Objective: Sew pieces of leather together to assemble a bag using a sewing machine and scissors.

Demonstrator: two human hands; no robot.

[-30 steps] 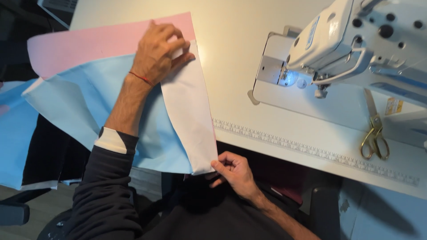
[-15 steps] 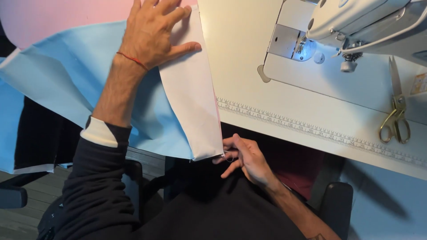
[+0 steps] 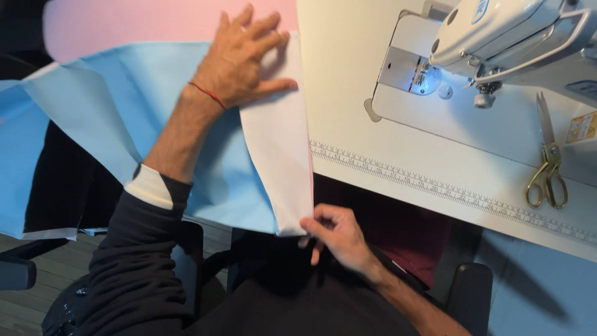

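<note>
My left hand lies flat, fingers spread, on the top of a folded white fabric strip that runs down the table's left side. Under it lie light blue fabric and pink fabric. My right hand pinches the strip's lower corner just past the table's front edge, over my lap. A thin red band circles my left wrist.
A white sewing machine with a lit needle area stands at the upper right. Gold-handled scissors lie on the cream table to its right. A printed ruler runs along the front edge. Black chair arms flank me.
The view has shifted, so fabric and machine sit higher and closer in frame. My left hand stays pressed on the strip's top. My right hand keeps its pinch on the lower corner.
</note>
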